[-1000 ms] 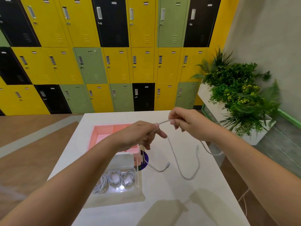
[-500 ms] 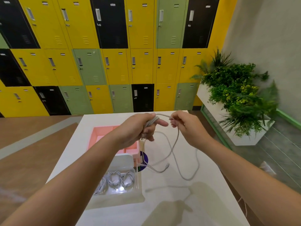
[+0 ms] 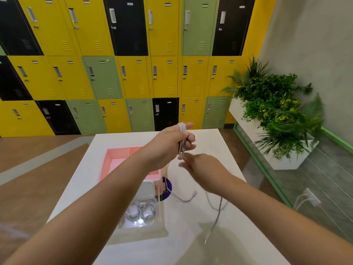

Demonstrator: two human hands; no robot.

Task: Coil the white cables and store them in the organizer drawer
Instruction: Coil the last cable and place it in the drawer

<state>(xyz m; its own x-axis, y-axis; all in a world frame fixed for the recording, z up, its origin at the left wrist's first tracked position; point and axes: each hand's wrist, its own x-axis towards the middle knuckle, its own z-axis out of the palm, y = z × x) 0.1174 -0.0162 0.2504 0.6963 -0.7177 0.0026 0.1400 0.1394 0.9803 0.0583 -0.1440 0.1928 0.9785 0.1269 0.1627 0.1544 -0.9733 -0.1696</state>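
Note:
My left hand (image 3: 168, 144) is raised over the white table and grips several loops of a white cable (image 3: 182, 129) wound around its fingers. Just below it, my blurred right hand (image 3: 202, 169) pinches the same cable near the loops. The loose tail (image 3: 216, 217) hangs from under my right wrist, and its plug lies on the table. A second white cable (image 3: 183, 198) lies loose on the table beside the organizer. The clear organizer drawer (image 3: 133, 236) stands pulled out at the front left, with coiled white cables (image 3: 141, 211) inside it.
A pink compartment tray (image 3: 118, 159) sits behind the drawer, partly hidden by my left forearm. A purple disc (image 3: 169, 188) lies beside it. The table edge (image 3: 229, 150) runs close on the right, with a planter (image 3: 277, 115) beyond. Lockers (image 3: 133, 73) fill the back wall.
More cable has been wound onto my left hand, which has risen. My right hand has swung from beside the left hand to below it, and the loose tail is shorter.

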